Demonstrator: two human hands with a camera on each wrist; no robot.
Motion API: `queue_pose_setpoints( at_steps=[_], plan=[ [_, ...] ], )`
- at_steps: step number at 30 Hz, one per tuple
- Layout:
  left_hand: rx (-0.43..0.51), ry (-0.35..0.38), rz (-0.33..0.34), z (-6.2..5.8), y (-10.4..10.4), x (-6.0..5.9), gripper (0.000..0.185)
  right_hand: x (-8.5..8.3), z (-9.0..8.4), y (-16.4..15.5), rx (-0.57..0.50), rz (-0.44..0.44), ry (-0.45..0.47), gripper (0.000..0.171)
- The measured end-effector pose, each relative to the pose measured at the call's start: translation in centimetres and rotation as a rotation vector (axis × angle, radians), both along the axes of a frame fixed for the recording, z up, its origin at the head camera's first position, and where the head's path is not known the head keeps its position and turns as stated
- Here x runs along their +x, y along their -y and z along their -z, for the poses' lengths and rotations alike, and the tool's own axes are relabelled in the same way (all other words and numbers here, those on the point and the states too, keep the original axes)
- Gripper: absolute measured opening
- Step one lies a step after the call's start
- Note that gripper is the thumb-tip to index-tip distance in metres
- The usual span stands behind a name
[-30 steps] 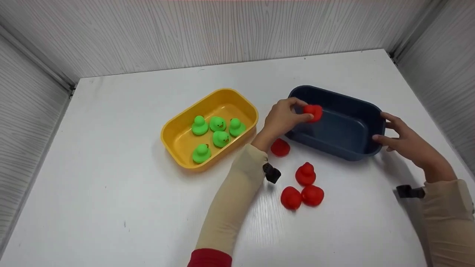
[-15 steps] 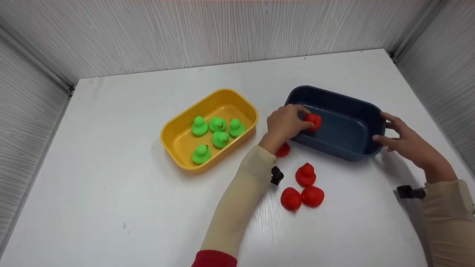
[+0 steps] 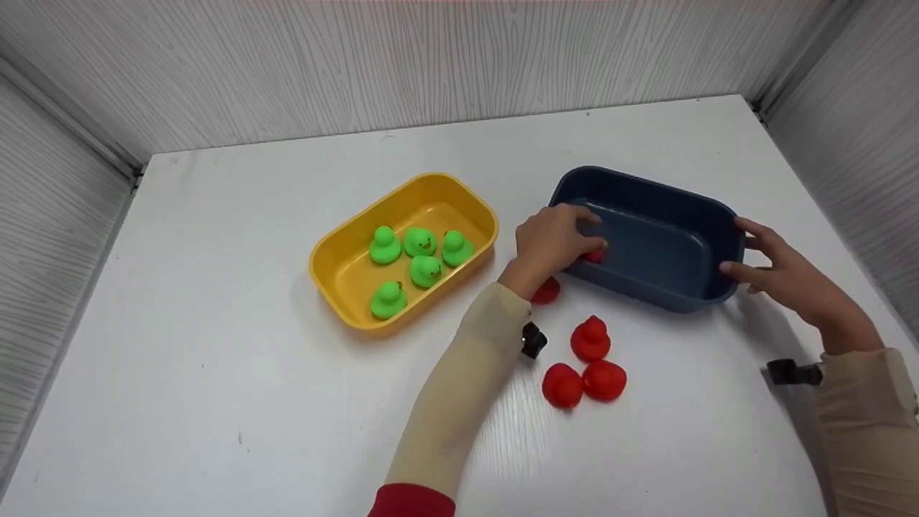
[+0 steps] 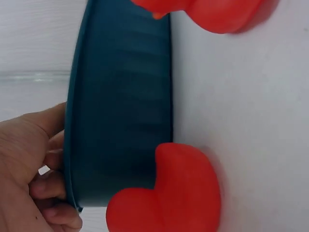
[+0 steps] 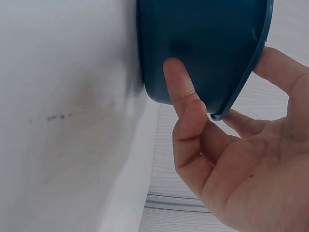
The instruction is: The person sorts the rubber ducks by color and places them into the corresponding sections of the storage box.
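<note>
A dark blue tub (image 3: pixel 646 289) stands at the back right. My left hand (image 3: pixel 549 237) reaches over its left end, thumb and index finger parted. Just beneath the thumb a red rubber duck (image 3: pixel 594 255) shows inside the tub, mostly hidden by the hand. In the left wrist view the fingers (image 4: pixel 50 186) go over the tub's rim, their tips partly out of sight. My right hand (image 3: pixel 779 273) grips the tub's right end, thumb over the rim; in the right wrist view a finger (image 5: pixel 177 79) lies along the outer wall.
Several red ducks lie on the white table in front of the tub, one (image 3: pixel 547 290) beside the left wrist and another (image 3: pixel 591 339) nearer. A yellow tub (image 3: pixel 341 309) with several green ducks (image 3: pixel 388 299) stands to the left. Pale panels (image 3: pixel 431 64) enclose the table.
My left hand has lowered the red duck into the blue tub, and its fingers have parted from it. The duck now sits lower, under the thumb. The right hand has stayed put.
</note>
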State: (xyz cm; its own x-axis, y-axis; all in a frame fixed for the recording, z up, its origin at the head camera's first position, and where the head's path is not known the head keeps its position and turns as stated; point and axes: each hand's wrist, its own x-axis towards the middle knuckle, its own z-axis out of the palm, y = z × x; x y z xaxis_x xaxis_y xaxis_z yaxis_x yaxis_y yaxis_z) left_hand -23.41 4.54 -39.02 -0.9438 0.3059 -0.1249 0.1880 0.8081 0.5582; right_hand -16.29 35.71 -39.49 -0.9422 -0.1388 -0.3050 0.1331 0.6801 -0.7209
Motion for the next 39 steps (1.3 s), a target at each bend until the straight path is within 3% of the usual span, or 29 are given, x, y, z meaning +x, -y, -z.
queue_pose_setpoints(
  at_steps=[4,14,22,29,39],
  plan=[
    [0.149,0.036,0.01,0.0,0.9,0.1,0.042,0.1,0.0,0.0,0.001,-0.001,-0.005,0.078],
    [0.392,0.038,0.03,-0.8,2.9,1.7,0.043,0.0,0.0,-0.2,-0.008,0.0,-0.008,0.078],
    [0.663,0.046,0.055,0.1,4.9,2.9,0.042,-0.1,0.3,-0.2,-0.024,-0.004,-0.022,0.076],
    [0.738,0.054,0.04,1.3,6.6,3.9,0.042,-0.1,0.2,0.0,-0.017,-0.002,-0.014,0.077],
    [0.672,0.089,0.025,3.5,9.1,4.9,0.041,-0.1,0.4,-0.2,-0.007,-0.009,-0.014,0.078]
  ],
)
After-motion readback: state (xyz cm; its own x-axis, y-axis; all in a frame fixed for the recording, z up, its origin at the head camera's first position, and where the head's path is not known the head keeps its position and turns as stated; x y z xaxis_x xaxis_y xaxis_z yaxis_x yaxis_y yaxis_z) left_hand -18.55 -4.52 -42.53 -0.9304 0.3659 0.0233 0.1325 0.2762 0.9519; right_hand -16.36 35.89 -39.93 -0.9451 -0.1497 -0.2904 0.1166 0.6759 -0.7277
